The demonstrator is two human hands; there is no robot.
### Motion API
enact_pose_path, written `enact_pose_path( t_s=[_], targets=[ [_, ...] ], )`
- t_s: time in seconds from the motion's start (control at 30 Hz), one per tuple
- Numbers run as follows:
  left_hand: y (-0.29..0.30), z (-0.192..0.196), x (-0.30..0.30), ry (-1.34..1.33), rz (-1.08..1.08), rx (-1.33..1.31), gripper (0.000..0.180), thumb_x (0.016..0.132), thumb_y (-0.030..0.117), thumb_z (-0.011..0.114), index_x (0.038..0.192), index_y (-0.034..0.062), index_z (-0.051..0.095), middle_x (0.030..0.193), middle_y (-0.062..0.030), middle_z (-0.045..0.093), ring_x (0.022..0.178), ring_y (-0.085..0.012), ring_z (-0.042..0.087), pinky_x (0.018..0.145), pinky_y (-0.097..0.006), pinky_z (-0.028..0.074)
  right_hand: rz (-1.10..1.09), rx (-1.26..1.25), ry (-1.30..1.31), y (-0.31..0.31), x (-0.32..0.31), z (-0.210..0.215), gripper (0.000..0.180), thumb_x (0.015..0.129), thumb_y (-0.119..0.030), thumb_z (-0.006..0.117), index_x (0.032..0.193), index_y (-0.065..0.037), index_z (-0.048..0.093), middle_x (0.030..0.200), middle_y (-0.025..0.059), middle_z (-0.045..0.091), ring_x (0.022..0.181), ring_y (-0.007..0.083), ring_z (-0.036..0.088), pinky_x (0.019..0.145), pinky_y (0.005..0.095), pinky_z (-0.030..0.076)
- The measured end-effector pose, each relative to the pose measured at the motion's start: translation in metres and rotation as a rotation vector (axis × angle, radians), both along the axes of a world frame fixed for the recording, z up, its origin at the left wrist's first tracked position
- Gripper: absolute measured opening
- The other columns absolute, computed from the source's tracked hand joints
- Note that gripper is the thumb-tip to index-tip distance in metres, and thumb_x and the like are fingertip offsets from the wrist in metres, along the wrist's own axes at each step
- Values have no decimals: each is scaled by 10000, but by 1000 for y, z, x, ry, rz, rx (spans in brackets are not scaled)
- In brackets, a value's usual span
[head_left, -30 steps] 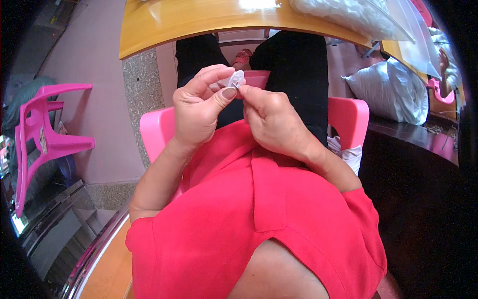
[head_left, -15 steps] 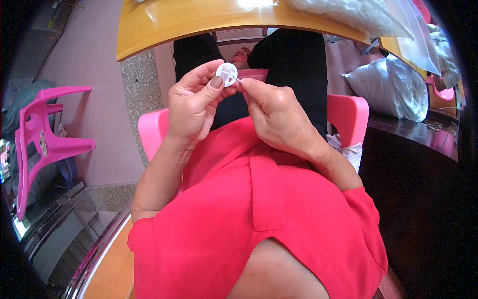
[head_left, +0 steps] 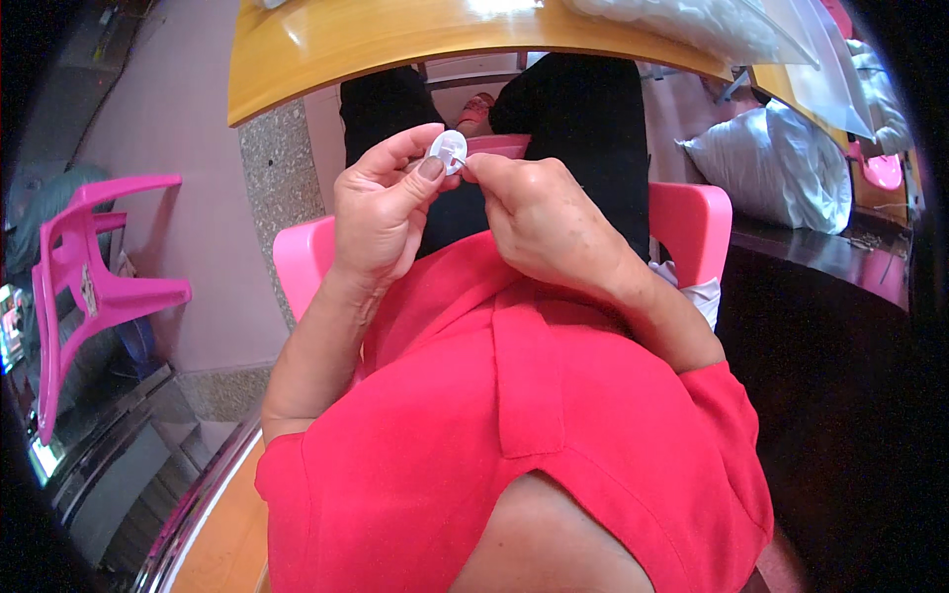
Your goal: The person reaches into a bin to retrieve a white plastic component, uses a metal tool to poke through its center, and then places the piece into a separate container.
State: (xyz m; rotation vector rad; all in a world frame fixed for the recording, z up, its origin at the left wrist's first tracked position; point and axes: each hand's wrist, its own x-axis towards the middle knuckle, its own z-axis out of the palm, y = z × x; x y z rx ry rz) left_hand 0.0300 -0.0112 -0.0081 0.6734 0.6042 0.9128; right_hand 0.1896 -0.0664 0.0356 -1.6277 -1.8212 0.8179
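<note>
Between the thumb and fingers of my left hand (head_left: 388, 203) is a small round white plastic disc (head_left: 448, 146), held upright over my lap. Raised parts and a small opening show on its face. My right hand (head_left: 544, 212) is closed, thumb against forefinger, right beside the disc. From its pinch a thin dark metal pin (head_left: 461, 163) reaches to the lower right part of the disc. Most of the pin is hidden by my fingers, so its full shape cannot be made out.
Beyond my lap stands a yellow wooden table (head_left: 395, 49) with a clear plastic bag of white pieces (head_left: 672, 22). A pink basin (head_left: 499, 145) sits between my legs. At left is a pink plastic stool (head_left: 94, 287); at right, a stuffed white sack (head_left: 776, 168).
My right hand has shifted slightly left, closer in to the disc. The disc has turned a little and looks narrower. My left hand keeps its hold.
</note>
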Motion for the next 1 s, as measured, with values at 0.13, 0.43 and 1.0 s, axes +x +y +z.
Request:
enact_pose_path(
  t_s=[0.13,0.43,1.0],
  targets=[
    [0,-2,0,7,4,1,302,832,-52,614,1132,-56,582,992,-148,654,837,-191,637,776,-296,533,0,-29,-85,-2,-2,-1,130,756,-33,508,858,38,548,674,268,600,661,424,618,608,501,499],
    [-1,0,3,86,56,61,289,826,-62,623,1113,-66,588,987,-150,656,842,-184,639,770,-288,536,85,-73,-307,3,-8,5,167,755,-43,500,870,68,547,713,258,623,661,396,639,594,471,514],
    [11,2,-7,89,-100,2,259,893,55,584,1130,-47,588,981,-133,654,824,-195,637,722,-286,527,75,14,-385,-6,11,17,131,740,-38,532,845,40,544,682,255,619,643,374,651,570,456,524]
  ],
)
